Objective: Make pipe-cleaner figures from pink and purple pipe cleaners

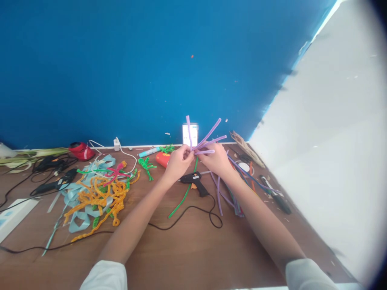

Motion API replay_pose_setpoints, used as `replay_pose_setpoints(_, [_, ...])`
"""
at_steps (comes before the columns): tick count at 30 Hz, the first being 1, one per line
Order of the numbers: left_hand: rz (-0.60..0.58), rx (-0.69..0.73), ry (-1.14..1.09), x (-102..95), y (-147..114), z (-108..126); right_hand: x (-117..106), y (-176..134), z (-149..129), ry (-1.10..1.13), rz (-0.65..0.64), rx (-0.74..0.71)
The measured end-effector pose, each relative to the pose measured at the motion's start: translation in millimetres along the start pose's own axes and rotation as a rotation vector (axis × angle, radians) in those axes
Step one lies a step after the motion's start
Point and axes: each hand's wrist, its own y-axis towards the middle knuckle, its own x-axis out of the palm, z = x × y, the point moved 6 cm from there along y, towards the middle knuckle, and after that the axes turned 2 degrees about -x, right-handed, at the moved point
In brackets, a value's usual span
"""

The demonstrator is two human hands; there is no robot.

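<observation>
Both my hands meet above the table and pinch a bunch of purple pipe cleaners (210,133) where their ends come together. My left hand (179,160) has its fingertips closed at the joint. From the other side, my right hand (214,158) grips the same bunch, its fingers partly hidden by the stems. Several purple stems fan upward and to the right. A green pipe cleaner (181,204) hangs or lies below the joint; its upper end is near my fingers, and I cannot tell if it is attached. Beneath my hands lies a black glue gun (193,178).
Orange pipe-cleaner pieces (102,197) tangle with pale blue ribbon (81,221) at the left. A power strip (13,219) is at the left edge. A lit phone (194,139) leans on the blue wall. Loose purple pipe cleaners (219,197) and a dark-handled cutter (276,195) lie right; a cord (181,219) crosses the table.
</observation>
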Motion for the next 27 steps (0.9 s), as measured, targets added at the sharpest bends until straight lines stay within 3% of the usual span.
replay_pose_setpoints(5, [0.023, -0.003, 0.149, -4.1, 0.6, 3.7, 0.8, 0.0, -0.6, -0.002, -0.014, 0.012])
replay_pose_setpoints(12, [-0.056, -0.023, 0.268, -2.8, 1.3, 7.2, 2.8, -0.5, -1.3, 0.034, -0.081, -0.005])
replay_pose_setpoints(22, [-0.201, -0.114, -0.058, 3.0, -0.9, 0.6, 0.9, 2.8, 3.8, 0.145, -0.069, -0.032])
replay_pose_setpoints(27, [-0.268, -0.087, -0.089, 7.5, -2.0, -0.1, -0.7, 3.5, 5.3, 0.216, -0.055, -0.06])
